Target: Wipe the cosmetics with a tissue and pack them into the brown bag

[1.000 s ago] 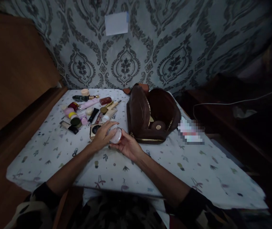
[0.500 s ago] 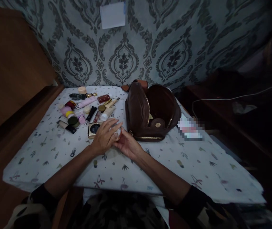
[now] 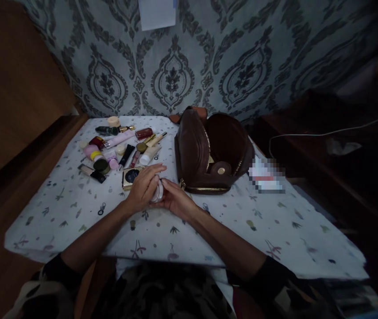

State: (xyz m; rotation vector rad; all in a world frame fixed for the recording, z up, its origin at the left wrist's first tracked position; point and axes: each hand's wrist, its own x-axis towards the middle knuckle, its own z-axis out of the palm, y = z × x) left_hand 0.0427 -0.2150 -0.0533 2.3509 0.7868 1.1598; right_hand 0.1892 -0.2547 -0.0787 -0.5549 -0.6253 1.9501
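Observation:
Between my two hands is a small, round white jar (image 3: 157,193), low over the front middle of the cloth and partly covered by fingers. My left hand (image 3: 142,188) curls over its left side. From the right, my right hand (image 3: 178,200) grips it with the thumb on top and fingers underneath. Just behind my left hand lies a square gold compact with a dark round centre (image 3: 132,176). A brown leather bag (image 3: 192,155) stands unzipped beyond my right hand, its dark inside showing.
Cosmetics crowd the table's left back: a cream tube (image 3: 149,155), a black tube (image 3: 126,157), a pink bottle with a yellow band (image 3: 93,153) and a dark-lidded jar (image 3: 101,166). A blurred-out item (image 3: 266,176) lies right of the bag. Patterned cloth (image 3: 86,230) covers the table.
The white jar shows more plainly between my hands, as my fingers have shifted around it. The view has tilted slightly down. Bag and cosmetics stay in place.

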